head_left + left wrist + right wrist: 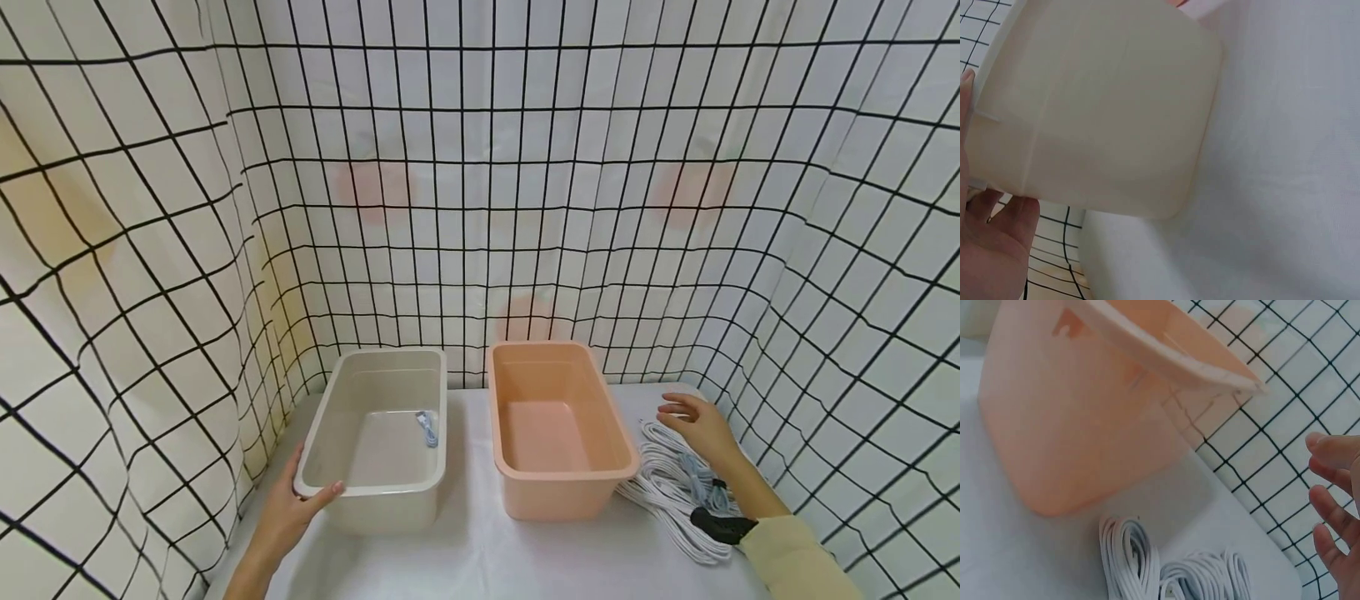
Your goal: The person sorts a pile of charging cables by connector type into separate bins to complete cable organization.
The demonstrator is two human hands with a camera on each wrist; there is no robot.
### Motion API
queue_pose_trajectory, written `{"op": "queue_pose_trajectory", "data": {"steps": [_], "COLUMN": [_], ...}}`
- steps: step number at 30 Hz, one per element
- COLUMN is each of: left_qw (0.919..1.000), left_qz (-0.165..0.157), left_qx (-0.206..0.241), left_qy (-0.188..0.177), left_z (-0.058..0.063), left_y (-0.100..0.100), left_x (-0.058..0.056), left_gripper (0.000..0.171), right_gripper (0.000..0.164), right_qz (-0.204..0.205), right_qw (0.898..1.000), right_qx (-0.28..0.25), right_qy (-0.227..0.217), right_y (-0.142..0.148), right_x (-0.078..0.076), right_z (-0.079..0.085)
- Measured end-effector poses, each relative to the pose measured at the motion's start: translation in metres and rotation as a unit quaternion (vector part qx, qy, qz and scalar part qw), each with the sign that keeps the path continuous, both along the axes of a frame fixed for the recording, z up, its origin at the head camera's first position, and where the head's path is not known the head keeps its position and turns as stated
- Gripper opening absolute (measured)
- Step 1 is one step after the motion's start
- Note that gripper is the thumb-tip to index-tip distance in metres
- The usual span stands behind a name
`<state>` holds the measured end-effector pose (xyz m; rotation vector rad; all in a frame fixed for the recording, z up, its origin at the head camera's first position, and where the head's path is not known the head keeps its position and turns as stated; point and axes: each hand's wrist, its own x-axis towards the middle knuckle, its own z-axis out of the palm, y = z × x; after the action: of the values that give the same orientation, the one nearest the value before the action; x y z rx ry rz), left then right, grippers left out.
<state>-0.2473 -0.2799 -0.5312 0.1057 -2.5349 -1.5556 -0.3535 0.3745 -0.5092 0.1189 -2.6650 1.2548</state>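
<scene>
At the left, a beige plastic bin (375,502) stands on the table, with a small bundled light-blue cable (427,428) lying inside it. My left hand (288,508) holds this bin by its near left corner, thumb along the front rim and fingers at the left side; the left wrist view shows the same hand (997,237) against the bin wall (1104,125). My right hand (699,427) hovers above a pile of coiled white cables (663,483), fingers loosely bent and holding nothing. Those coils (1129,559) appear below and left of the right hand (1338,506) in the right wrist view.
An orange plastic bin (562,498) stands between the beige bin and the cable pile. Blue-grey cable bundles (705,487) lie among the white coils, under the right forearm. Black wire mesh (465,208) encloses the table (480,558) at the back and both sides.
</scene>
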Motion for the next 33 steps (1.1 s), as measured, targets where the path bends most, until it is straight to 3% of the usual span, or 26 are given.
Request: {"op": "queue_pose_trajectory", "data": {"steps": [11,18,33], "left_qw": [0.9999,0.9997,0.9998], "left_qz": [0.003,0.004,-0.003], "left_qx": [-0.009,-0.017,-0.01], "left_qy": [-0.01,-0.014,-0.018], "left_z": [0.0,0.001,0.001], "left_y": [-0.004,-0.004,0.0], "left_x": [0.0,0.0,0.0], "left_gripper": [0.108,0.108,0.108], "right_gripper": [0.062,0.058,0.064], "right_qz": [-0.04,-0.045,-0.087], "right_qw": [0.999,0.998,0.993], "right_qx": [-0.007,-0.001,0.003], "right_qy": [-0.032,-0.036,-0.084], "right_y": [0.022,0.034,0.062], "right_x": [0.014,0.021,0.037], "right_z": [-0.024,-0.039,-0.088]}}
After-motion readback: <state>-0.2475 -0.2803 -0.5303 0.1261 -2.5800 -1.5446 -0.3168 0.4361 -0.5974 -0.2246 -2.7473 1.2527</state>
